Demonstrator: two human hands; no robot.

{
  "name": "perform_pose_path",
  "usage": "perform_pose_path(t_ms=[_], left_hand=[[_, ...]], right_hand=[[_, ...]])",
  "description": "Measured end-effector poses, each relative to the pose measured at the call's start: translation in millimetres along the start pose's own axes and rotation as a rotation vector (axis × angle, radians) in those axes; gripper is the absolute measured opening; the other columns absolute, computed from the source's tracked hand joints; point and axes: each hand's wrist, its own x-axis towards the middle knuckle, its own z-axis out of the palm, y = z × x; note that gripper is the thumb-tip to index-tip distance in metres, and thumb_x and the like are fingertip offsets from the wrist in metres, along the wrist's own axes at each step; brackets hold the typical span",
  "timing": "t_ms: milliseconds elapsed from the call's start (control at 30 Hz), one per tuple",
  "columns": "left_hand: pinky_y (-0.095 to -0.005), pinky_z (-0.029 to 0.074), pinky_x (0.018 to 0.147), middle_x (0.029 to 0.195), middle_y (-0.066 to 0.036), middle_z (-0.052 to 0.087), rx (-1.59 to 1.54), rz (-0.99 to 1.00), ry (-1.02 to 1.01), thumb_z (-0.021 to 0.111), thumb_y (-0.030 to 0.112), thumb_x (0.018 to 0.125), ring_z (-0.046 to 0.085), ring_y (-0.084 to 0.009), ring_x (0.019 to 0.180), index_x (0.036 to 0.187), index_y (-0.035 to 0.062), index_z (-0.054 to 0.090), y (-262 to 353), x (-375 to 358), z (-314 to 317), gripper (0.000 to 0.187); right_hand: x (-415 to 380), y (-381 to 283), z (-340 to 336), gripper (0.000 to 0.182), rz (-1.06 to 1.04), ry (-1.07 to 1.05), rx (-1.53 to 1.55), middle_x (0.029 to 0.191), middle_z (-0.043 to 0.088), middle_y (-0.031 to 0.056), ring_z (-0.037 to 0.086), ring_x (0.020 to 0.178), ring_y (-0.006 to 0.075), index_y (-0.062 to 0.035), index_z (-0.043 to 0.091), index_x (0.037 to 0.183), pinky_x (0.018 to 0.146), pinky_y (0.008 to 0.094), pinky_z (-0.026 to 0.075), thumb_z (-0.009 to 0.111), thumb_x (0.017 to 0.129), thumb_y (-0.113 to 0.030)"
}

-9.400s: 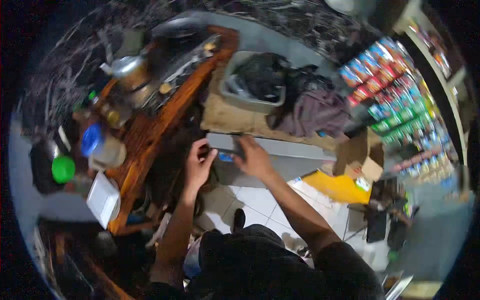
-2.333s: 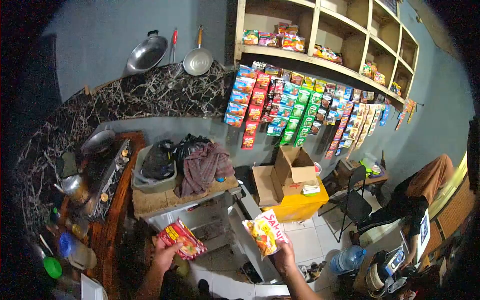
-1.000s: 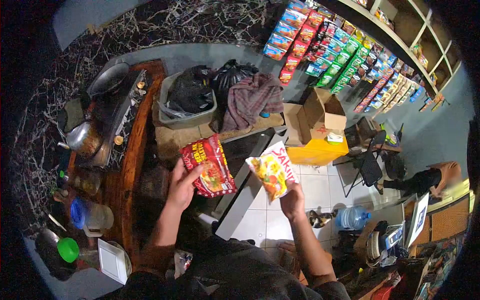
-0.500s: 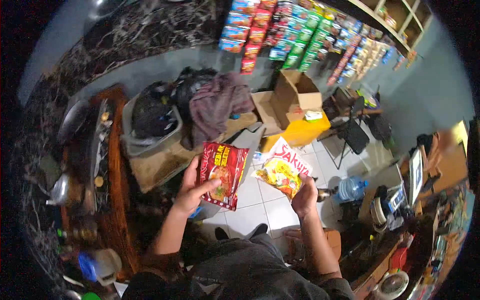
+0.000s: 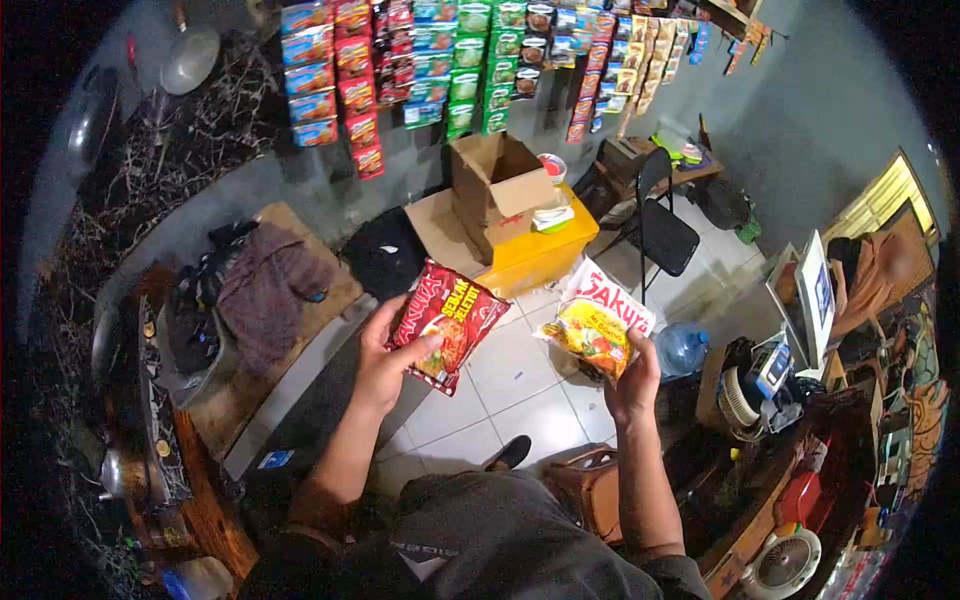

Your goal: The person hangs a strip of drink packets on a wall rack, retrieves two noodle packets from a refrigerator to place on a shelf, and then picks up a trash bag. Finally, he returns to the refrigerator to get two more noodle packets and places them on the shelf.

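In the head view, my left hand (image 5: 385, 355) is closed on a red packet of instant noodles (image 5: 452, 322) marked Sakura and Seblak, thumb across its front. My right hand (image 5: 635, 380) grips the lower right corner of a white and yellow Sakura noodle packet (image 5: 600, 322). Both packets are held up in front of my body, printed sides facing me, apart from each other. Part of each hand's fingers is hidden behind its packet.
An opened cardboard box (image 5: 500, 195) rests on a yellow box (image 5: 545, 250). Sachet strips (image 5: 465, 70) hang along the wall. A black folding chair (image 5: 665, 235) stands behind a blue water bottle (image 5: 683, 348). At right is a fan (image 5: 783, 562); at left, a crumpled cloth (image 5: 275, 290).
My view has swung to the right, so the wall sachets and boxes appear further left. Both packets stay in my hands; the red one has tilted clockwise.
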Motion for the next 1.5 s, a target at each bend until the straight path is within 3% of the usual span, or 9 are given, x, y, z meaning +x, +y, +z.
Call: perform_pose_path(t_ms=[167,433,567,700,733,833,1033,1167,1500], left_hand=[[-0.0292,0.05,0.09,0.115,-0.009,0.062,0.045,0.036,-0.004,0.075,-0.001,0.074,0.062,-0.0143,0.101,0.127,-0.0027,0.049,-17,44,63,0.058],[-0.0326,0.049,0.093,0.114,-0.012,0.062,-0.148,-0.033,0.04,0.07,-0.002,0.078,0.062,-0.0188,0.104,0.123,-0.003,0.049,-38,107,87,0.05],[-0.0353,0.05,0.092,0.113,-0.011,0.062,-0.319,-0.049,0.117,0.064,0.005,0.086,0.062,-0.0206,0.104,0.122,-0.0002,0.049,-40,144,103,0.039],[-0.0383,0.05,0.093,0.116,-0.01,0.062,-0.402,-0.039,0.022,0.058,0.013,0.092,0.061,-0.0217,0.106,0.123,0.0028,0.051,-45,199,116,0.033],[-0.0431,0.047,0.098,0.125,-0.009,0.058,-0.338,-0.019,-0.034,0.056,0.022,0.095,0.058,-0.0244,0.114,0.13,0.0058,0.048,-50,215,114,0.04],[-0.039,0.05,0.093,0.117,-0.009,0.062,-0.375,-0.057,-0.028,0.058,0.019,0.094,0.061,-0.0209,0.108,0.122,0.0046,0.051,-47,245,135,0.032],[-0.0397,0.049,0.094,0.121,-0.009,0.06,-0.371,-0.151,-0.001,0.058,0.018,0.094,0.06,-0.0218,0.109,0.126,0.0049,0.048,-53,281,180,0.035],[-0.0365,0.044,0.101,0.125,-0.01,0.058,-0.274,-0.037,-0.037,0.058,0.003,0.089,0.057,-0.0205,0.114,0.132,0.0037,0.045,-76,291,209,0.046],[-0.0377,0.048,0.097,0.123,-0.013,0.059,-0.264,-0.067,-0.043,0.057,0.005,0.091,0.059,-0.0224,0.111,0.13,-0.0016,0.045,-116,308,286,0.041]], right_hand=[[36,-50,-29,0.046,-0.05,0.059,-0.011,0.117,0.061,0.0152,0.064,0.104,0.0276,0.0021,0.05,0.121,0.09,0.0414,0.052,0.058,0.087,-0.028],[107,-71,-49,0.044,0.011,0.135,0.05,0.114,0.062,0.0135,0.065,0.101,0.0262,-0.0018,0.051,0.119,0.09,0.0391,0.051,0.06,0.086,-0.029],[142,-81,-38,0.043,0.004,0.115,0.014,0.115,0.062,0.0131,0.064,0.102,0.0246,-0.0012,0.052,0.12,0.09,0.0383,0.051,0.059,0.086,-0.027],[176,-104,-28,0.044,-0.078,0.105,-0.049,0.116,0.063,0.0127,0.062,0.108,0.0247,-0.0007,0.053,0.121,0.097,0.0384,0.047,0.058,0.088,-0.028],[187,-109,-29,0.043,-0.123,0.091,-0.036,0.116,0.063,0.0125,0.062,0.108,0.0248,-0.0005,0.053,0.121,0.097,0.0386,0.047,0.058,0.088,-0.027],[212,-130,-29,0.043,-0.187,0.055,-0.01,0.118,0.062,0.0122,0.061,0.109,0.0243,-0.0009,0.051,0.122,0.097,0.0389,0.047,0.058,0.089,-0.026],[240,-159,-60,0.038,-0.281,0.137,0.04,0.12,0.061,0.0126,0.061,0.11,0.0246,-0.0002,0.051,0.122,0.093,0.0413,0.051,0.056,0.091,-0.021],[255,-189,-96,0.049,-0.234,0.237,-0.02,0.123,0.06,0.0087,0.06,0.111,0.0212,-0.0036,0.049,0.126,0.096,0.0354,0.046,0.06,0.088,-0.032],[287,-254,-178,0.045,-0.163,0.293,0.016,0.123,0.062,0.008,0.061,0.111,0.0206,-0.005,0.052,0.127,0.097,0.0355,0.045,0.057,0.09,-0.03]])
